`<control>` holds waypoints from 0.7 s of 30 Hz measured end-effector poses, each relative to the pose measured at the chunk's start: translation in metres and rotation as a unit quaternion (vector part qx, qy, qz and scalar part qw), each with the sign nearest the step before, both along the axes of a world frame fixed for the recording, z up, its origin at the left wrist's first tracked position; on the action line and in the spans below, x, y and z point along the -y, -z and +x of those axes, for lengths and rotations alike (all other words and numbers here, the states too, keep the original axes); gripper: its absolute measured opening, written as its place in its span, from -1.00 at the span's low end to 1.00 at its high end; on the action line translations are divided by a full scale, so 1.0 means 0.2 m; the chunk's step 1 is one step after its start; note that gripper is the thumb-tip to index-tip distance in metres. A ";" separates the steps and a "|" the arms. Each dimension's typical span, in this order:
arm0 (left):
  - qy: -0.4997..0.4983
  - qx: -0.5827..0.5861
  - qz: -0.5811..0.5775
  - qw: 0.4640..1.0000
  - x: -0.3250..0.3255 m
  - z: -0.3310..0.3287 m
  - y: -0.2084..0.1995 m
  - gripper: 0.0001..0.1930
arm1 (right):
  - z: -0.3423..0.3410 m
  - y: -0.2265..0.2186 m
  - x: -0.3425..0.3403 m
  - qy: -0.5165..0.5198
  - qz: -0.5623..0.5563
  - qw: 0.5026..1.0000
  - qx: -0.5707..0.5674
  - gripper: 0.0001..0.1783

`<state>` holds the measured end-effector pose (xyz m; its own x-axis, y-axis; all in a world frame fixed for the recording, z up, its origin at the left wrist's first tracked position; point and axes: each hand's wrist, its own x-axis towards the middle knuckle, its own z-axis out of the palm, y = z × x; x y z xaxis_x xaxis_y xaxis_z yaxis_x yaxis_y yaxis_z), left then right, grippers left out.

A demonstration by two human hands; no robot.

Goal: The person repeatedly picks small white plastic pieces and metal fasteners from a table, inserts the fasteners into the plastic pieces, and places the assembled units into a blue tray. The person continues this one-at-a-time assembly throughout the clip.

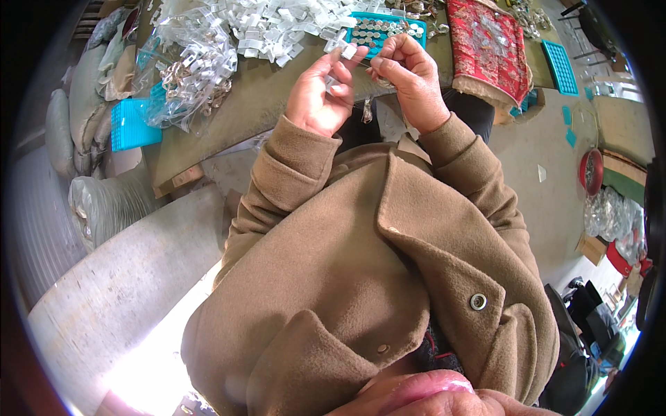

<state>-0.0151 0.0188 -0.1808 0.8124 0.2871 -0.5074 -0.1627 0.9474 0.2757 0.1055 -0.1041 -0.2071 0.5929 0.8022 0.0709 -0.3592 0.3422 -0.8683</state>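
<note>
Over the table's near edge, my left hand (322, 97) is raised, palm partly up. Its fingertips pinch a small white plastic piece (349, 51). Close beside it, my right hand (414, 78) has thumb and forefinger pressed together on something thin, too small to make out. Below the fingertips, between the hands, dangles a small shiny cluster (368, 111); what it hangs from cannot be made out. Just beyond both hands lies a teal tray (420, 29) with rows of round, silvery discs. A heap of small white plastic pieces (267, 24) spreads to its left.
Clear bags (198, 59) of small parts lie at the table's left, by stacked teal trays (130, 125). A red patterned cloth pad (485, 52) is at the right, then another teal tray (559, 68). Full sacks (61, 132) stand far left. A red bowl (590, 172) is far right.
</note>
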 end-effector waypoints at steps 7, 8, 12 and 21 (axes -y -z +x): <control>0.032 -0.039 -0.033 0.998 -0.03 0.01 0.03 -0.75 | 0.00 0.02 0.04 0.044 -0.089 0.977 0.189 -0.85; 0.038 -0.050 -0.008 0.998 -0.03 0.02 0.04 -0.74 | 0.01 0.02 0.07 0.060 -0.118 0.952 0.275 -0.85; 0.062 -0.095 0.085 0.990 0.01 0.00 0.07 -0.72 | 0.02 0.03 0.11 0.150 -0.168 0.886 0.406 -0.84; 0.084 -0.116 0.278 0.950 0.06 0.01 0.15 -0.82 | 0.29 0.07 0.06 0.207 -0.255 0.779 0.534 -0.87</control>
<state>-0.0140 0.0059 -0.2116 0.7549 0.4400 -0.4863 0.1042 0.6517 0.7513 0.1632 -0.1164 -0.2209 0.6294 0.6438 0.4352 0.7110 -0.2510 -0.6569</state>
